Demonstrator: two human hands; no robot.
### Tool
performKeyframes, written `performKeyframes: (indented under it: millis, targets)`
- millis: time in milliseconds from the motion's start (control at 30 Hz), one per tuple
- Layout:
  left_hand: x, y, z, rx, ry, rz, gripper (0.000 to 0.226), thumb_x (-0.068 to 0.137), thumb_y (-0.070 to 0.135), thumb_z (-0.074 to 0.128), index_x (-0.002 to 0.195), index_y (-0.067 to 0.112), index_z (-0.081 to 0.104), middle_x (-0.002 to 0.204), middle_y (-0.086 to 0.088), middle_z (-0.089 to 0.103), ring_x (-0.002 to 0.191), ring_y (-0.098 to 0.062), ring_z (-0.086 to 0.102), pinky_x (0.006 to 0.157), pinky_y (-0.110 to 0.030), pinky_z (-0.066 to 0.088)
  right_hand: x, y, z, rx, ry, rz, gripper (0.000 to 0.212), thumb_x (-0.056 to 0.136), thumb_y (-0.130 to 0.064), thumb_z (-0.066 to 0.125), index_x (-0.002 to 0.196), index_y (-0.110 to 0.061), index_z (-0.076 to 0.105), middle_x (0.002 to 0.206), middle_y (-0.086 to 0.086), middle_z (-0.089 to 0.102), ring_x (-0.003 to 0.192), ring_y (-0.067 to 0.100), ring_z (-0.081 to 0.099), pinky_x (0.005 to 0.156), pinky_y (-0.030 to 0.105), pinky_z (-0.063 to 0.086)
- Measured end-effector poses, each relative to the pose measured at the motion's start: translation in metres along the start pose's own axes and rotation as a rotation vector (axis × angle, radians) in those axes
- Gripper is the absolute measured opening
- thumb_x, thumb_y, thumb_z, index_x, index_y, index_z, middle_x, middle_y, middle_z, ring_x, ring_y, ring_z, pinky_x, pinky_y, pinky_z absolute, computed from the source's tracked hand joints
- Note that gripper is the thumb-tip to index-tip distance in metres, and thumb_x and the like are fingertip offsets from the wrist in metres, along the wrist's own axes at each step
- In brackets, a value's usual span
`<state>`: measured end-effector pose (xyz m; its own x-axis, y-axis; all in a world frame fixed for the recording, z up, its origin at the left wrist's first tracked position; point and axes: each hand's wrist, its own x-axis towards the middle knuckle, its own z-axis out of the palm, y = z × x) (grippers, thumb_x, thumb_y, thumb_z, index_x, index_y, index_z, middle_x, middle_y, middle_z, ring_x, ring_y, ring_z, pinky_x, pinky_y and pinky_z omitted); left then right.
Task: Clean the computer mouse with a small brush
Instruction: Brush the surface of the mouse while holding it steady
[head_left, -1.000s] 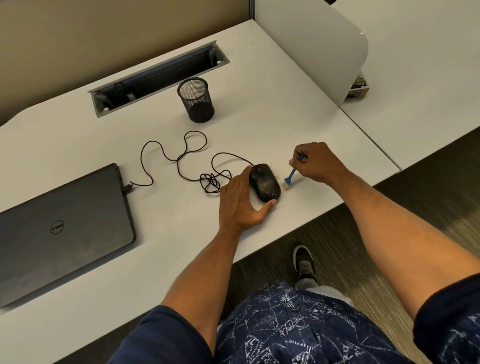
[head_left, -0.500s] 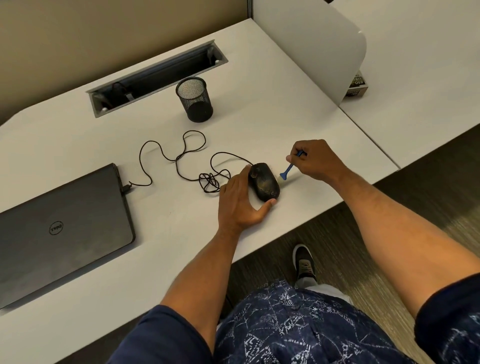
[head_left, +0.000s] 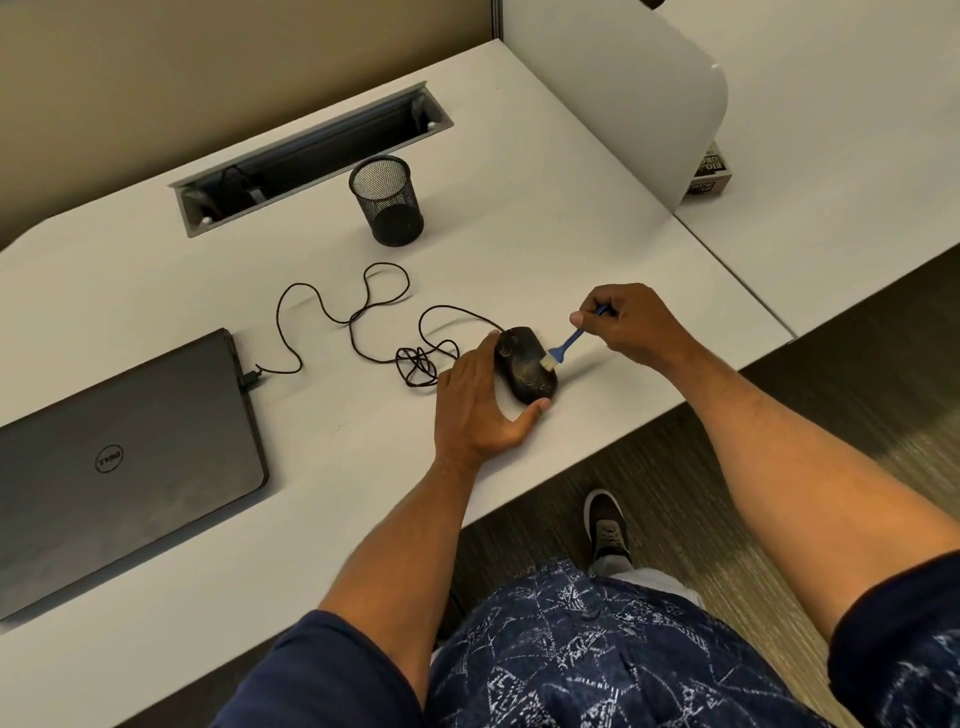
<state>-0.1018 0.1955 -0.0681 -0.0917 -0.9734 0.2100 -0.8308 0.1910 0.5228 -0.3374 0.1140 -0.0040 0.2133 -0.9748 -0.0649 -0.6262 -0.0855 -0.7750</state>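
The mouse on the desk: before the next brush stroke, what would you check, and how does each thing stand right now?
1. Mouse steadied: ok, the left hand cups it, thumb at its near end.
2. Brush held: ok, the right hand pinches the blue handle.
3. Bristles on the mouse: ok, they meet its right side.
4. Cable clear of the brush: ok, it trails off leftward.
5. Dirt left on the mouse: cannot tell; pale marks show.

A black mouse (head_left: 525, 370) on the white desk (head_left: 545, 234) is steadied by the left hand (head_left: 475, 410); a blue brush (head_left: 563, 348), pinched by the right hand (head_left: 631, 325), is pressed against its right side.
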Motion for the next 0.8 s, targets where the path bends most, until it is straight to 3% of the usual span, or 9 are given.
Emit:
performKeyframes:
  millis: [200, 367, 633, 800]
  targets:
    - [-0.0005, 0.0, -0.0014, 0.012, -0.009, 0.004, 0.104, 0.074, 0.075, 0.068, 0.154, 0.016, 0.038, 0.132, 0.001, 0.059, 0.12, -0.017, 0.055, 0.101, -0.033, 0.039, -0.0032, 0.002, 0.003, -0.113, -0.091, -0.011, 0.016, 0.088, -0.027, 0.074, 0.074, -0.021, 0.069, 0.064, -0.012, 0.059, 0.06, -0.004, 0.052, 0.057, 0.017, 0.035]
    - [-0.0003, 0.0003, -0.0025, 0.007, -0.015, 0.014, 0.106, 0.073, 0.075, 0.07, 0.154, 0.014, 0.037, 0.133, 0.0, 0.059, 0.121, -0.018, 0.055, 0.102, -0.034, 0.04, 0.0014, -0.0044, -0.0019, -0.023, -0.039, -0.026, 0.018, 0.089, -0.027, 0.074, 0.077, -0.014, 0.071, 0.062, -0.008, 0.059, 0.056, -0.001, 0.048, 0.053, 0.008, 0.036]
    - [-0.0012, 0.0003, -0.0029, -0.004, -0.007, 0.021, 0.107, 0.071, 0.074, 0.071, 0.153, 0.015, 0.038, 0.135, -0.001, 0.059, 0.122, -0.019, 0.055, 0.103, -0.034, 0.042, -0.0009, -0.002, -0.0023, -0.142, -0.187, -0.035, 0.016, 0.087, -0.023, 0.076, 0.076, -0.014, 0.07, 0.067, -0.01, 0.061, 0.062, 0.003, 0.052, 0.062, 0.021, 0.039]
    - [-0.0009, 0.0014, -0.0035, 0.0, -0.009, 0.013, 0.107, 0.071, 0.075, 0.07, 0.153, 0.014, 0.038, 0.134, -0.001, 0.059, 0.122, -0.019, 0.055, 0.102, -0.036, 0.043, 0.0006, -0.0023, 0.0, -0.012, -0.041, -0.012, 0.017, 0.087, -0.024, 0.075, 0.076, -0.013, 0.071, 0.063, -0.006, 0.058, 0.058, 0.003, 0.046, 0.058, 0.02, 0.037]
